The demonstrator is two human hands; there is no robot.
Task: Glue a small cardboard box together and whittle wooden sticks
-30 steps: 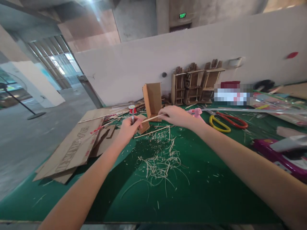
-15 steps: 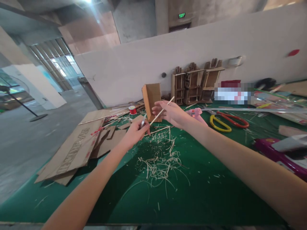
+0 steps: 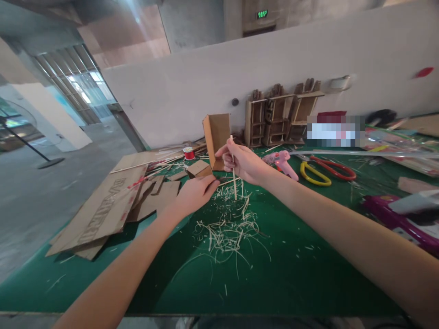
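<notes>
My right hand (image 3: 242, 162) is closed on a thin wooden stick (image 3: 233, 183), which it holds nearly upright with the lower end just above the green mat (image 3: 291, 269). My left hand (image 3: 196, 191) is closed just left of the stick's lower end, fingertips pointing at it. The thin metal tool it held earlier is almost wholly hidden in the fist. Under both hands lies a pile of pale wood shavings (image 3: 228, 230). A small cardboard block (image 3: 199, 168) sits just behind my left hand.
An upright folded cardboard piece (image 3: 216, 137) and a red thread spool (image 3: 188, 153) stand behind the hands. Flat cardboard sheets (image 3: 103, 205) lie at the left. A pink glue gun (image 3: 283, 161), yellow-and-red scissors (image 3: 324, 171) and a purple object (image 3: 398, 219) lie to the right. Cardboard racks (image 3: 277, 114) lean on the wall.
My right hand has turned the stick from slanted to nearly upright and drawn it closer. My left hand has dropped lower, and the metal tool no longer shows above it.
</notes>
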